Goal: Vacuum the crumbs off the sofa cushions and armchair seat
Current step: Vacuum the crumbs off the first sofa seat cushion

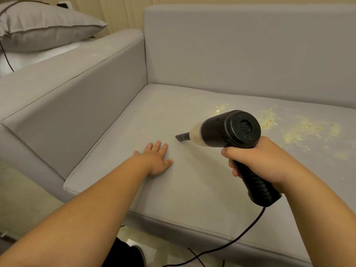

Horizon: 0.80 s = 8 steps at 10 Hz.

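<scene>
**Nozzle down on the sofa seat, crumbs to the right**

Right hand [264,160] wraps its grip around the black handheld vacuum [229,130], nozzle tip touching the grey seat cushion [134,112]. Crumbs [300,130] lie scattered behind and right of it, toward the backrest. Left hand [156,158] rests flat, fingers spread, on bare cushion near the armrest [73,93]. A cord [248,230] trails off the front edge.

Right hand [258,157] grips handheld vacuum [227,130]; nozzle apparently touching seat cushion [146,116]; left hand [156,158] flat; crumbs [300,130] right.
</scene>
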{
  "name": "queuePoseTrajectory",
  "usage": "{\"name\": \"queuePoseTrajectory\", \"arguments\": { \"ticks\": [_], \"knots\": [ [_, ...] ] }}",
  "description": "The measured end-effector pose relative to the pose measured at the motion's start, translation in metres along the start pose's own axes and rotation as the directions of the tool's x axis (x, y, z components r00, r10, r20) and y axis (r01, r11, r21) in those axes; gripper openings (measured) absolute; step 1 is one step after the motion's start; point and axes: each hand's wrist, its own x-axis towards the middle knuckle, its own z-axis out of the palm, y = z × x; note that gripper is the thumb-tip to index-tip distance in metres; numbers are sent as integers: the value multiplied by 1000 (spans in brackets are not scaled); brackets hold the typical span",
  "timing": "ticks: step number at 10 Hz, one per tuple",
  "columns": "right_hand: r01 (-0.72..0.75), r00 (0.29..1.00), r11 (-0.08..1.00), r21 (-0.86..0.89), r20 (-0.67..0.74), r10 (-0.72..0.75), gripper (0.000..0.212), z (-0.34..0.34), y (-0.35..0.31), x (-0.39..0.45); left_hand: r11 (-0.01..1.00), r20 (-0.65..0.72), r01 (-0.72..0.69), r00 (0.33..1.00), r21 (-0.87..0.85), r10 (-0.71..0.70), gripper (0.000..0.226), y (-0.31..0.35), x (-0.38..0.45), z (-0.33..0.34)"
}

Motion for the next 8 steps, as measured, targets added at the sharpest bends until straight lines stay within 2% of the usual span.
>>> {"name": "queuePoseTrajectory", "arguments": {
  "ticks": [4, 5, 8],
  "knots": [
    [58, 998, 991, 120, 0, -59, 16, 60, -12, 45, 999, 0, 30, 1000, -11, -30, 78, -33, -11, -1],
    [66, 998, 990, 127, -4, -66, 20, 70, -13, 53, 999, 0, 38, 999, -21, -38, 78, -40, -11, 0],
    [40, 999, 992, 123, 3, -41, 16, 57, -8, 44, 1000, -5, 16, 1000, -19, -17, 79, -23, -8, -3]
  ]
}}
